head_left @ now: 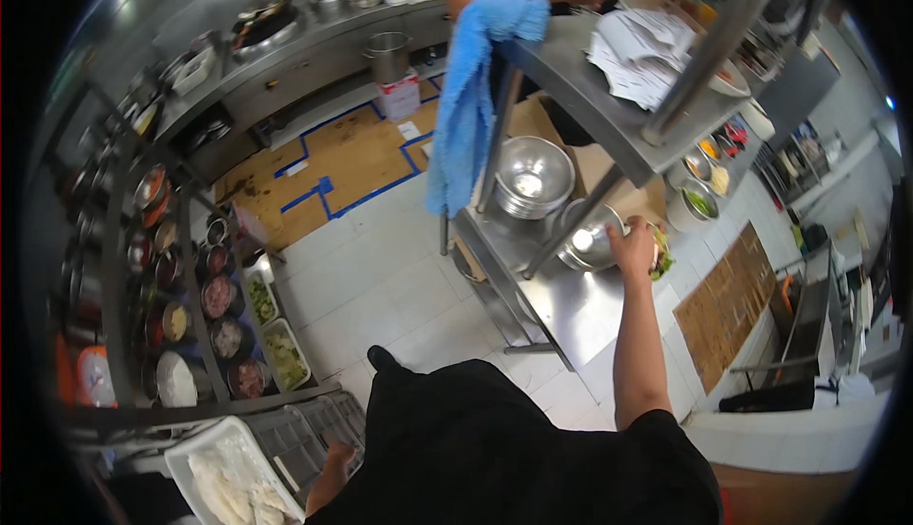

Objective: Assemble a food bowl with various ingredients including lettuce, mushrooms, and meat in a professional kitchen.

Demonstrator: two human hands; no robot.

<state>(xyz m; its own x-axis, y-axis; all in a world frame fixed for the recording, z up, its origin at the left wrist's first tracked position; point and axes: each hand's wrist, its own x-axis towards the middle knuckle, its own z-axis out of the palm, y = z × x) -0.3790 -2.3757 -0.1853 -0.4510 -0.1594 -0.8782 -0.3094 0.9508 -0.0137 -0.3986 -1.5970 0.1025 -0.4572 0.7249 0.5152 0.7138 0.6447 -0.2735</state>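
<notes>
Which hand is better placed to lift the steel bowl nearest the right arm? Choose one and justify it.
Probably the right hand: it is at the rim of that steel bowl, while the left hand is low on the opposite side, beside the grey containers.

Silver bowls point(593, 242) near the edge of a grey bench point(571, 308); blue towel point(468, 106) over the corner of a grey shelf point(569, 51).

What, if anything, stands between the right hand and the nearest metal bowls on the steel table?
Nothing visible: the right hand is right at the right edge of the nearest metal bowls. A metal post crosses the view of their left side, away from the hand.
</notes>
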